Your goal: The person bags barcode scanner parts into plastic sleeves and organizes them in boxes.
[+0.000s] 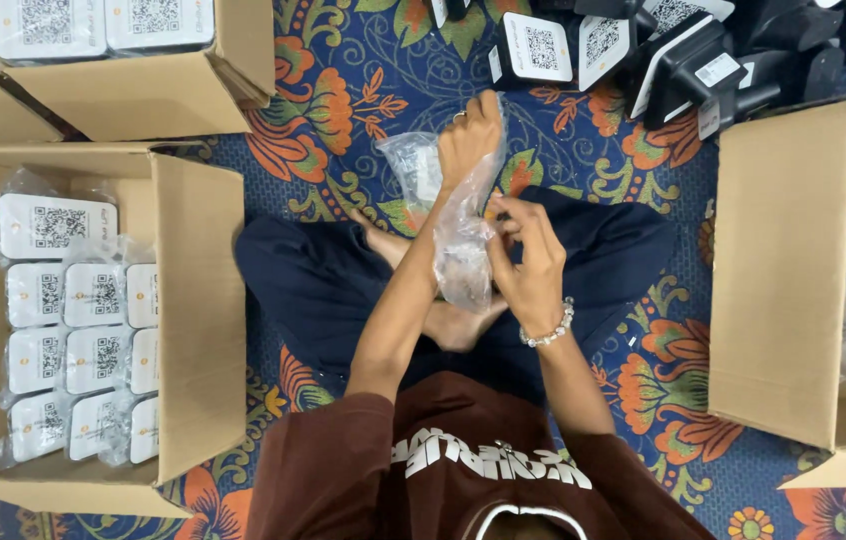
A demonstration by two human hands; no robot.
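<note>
A patterned carpet [353, 80] in blue, orange and green covers the floor. On it rest open cardboard boxes [198, 300] at left and right, a heap of black devices [703, 60], and a small clear bag [413, 165].

Looks like a home turned packing spot, not a proper workshop: person sits cross-legged, barefoot, on a floral carpet [363, 80] w/ no bench or table. Open cardboard boxes [198, 300] stand on both sides, one filled w/ rows of bagged white devices [73, 330]. A pile of black devices [703, 60] lies loose on the floor ahead.
</note>
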